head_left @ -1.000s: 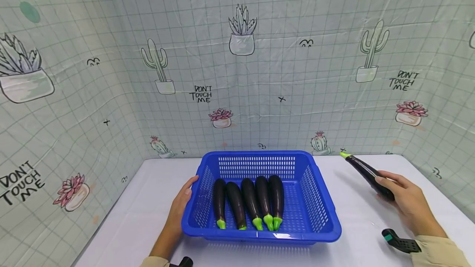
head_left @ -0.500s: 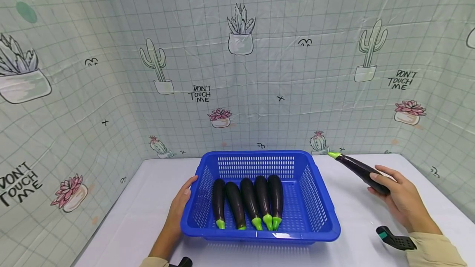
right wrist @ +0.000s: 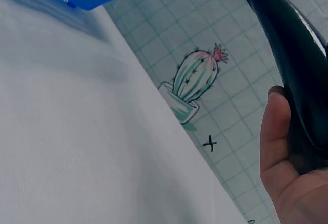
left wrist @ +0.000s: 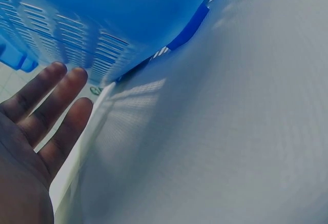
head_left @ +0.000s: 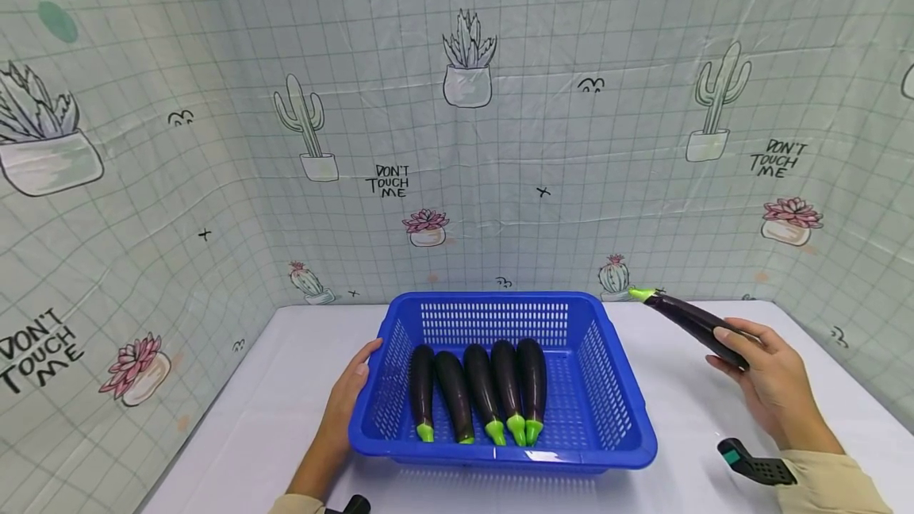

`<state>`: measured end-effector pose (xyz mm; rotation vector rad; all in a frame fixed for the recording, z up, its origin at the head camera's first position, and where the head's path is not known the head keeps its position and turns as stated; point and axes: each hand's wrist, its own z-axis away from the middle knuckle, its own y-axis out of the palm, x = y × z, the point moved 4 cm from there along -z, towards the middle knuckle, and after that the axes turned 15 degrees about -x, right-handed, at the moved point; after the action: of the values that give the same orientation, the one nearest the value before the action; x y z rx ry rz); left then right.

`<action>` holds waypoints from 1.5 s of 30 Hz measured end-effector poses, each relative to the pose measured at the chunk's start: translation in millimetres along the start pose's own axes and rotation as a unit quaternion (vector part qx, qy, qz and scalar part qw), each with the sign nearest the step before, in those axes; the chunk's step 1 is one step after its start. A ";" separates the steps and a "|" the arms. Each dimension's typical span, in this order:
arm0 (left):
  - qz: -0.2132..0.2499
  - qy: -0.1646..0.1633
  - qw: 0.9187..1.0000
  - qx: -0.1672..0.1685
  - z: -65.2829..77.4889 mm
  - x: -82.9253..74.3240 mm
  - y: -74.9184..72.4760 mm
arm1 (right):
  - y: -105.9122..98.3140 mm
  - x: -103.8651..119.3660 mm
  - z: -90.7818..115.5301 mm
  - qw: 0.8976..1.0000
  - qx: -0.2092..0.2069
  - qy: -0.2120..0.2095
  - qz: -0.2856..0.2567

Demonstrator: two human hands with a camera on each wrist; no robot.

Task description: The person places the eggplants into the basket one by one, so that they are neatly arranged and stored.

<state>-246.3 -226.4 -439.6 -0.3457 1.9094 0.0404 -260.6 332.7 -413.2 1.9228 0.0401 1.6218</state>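
Note:
In the head view a blue plastic basket (head_left: 503, 454) stands on the white table, with several dark eggplants (head_left: 482, 387) lying side by side inside, green stem ends toward the near wall. My left hand (head_left: 343, 399) rests against the basket's left side; in the left wrist view its fingers (left wrist: 69, 119) extend straight along the slotted wall. To the right of the basket, my right hand (head_left: 774, 379) grips another eggplant (head_left: 689, 320) by its rounded end, above the table. Its green stem points up and left, toward the basket. The right wrist view shows this eggplant (right wrist: 294, 65) close up.
A white cloth covers the table (head_left: 250, 387). Behind and at both sides hangs a grid-patterned curtain (head_left: 500, 181) printed with cacti and lettering. Black wrist straps (head_left: 757, 462) sit near both sleeves.
The right hand has moved slightly left with its eggplant, whose stem end has swung toward the basket and tilts flatter. The left hand and the basket's eggplants stay put.

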 end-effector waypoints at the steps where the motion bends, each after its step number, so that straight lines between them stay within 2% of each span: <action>1: -0.001 0.000 1.000 0.000 0.1 -0.2 0.1 | 1.5 0.4 0.9 1.000 0.014 -0.004 -0.009; 6: -0.008 -0.001 1.000 -0.001 0.6 -1.5 0.5 | 7.3 2.4 4.6 0.997 0.065 -0.017 -0.035; 16: -0.017 -0.015 1.000 0.008 1.4 -1.7 2.2 | 10.3 1.1 7.9 0.998 0.046 0.019 -0.030; 23: -0.013 -0.010 1.000 0.009 1.4 -0.5 2.2 | 11.1 1.5 8.2 0.999 0.049 0.013 -0.014; 31: -0.015 -0.023 1.000 0.002 0.8 3.6 2.7 | 13.8 3.7 9.3 0.994 0.093 0.024 -0.046; 37: -0.017 -0.013 1.000 0.005 1.1 1.4 2.1 | 17.5 6.3 9.4 0.988 0.123 0.043 -0.083; 45: -0.018 -0.016 1.000 0.008 1.0 -2.6 2.4 | 28.0 8.1 13.8 0.983 0.158 0.055 -0.081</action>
<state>-245.2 -223.3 -437.9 -0.3653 1.8708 0.0069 -256.1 307.4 -393.7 1.9966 0.5143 1.6866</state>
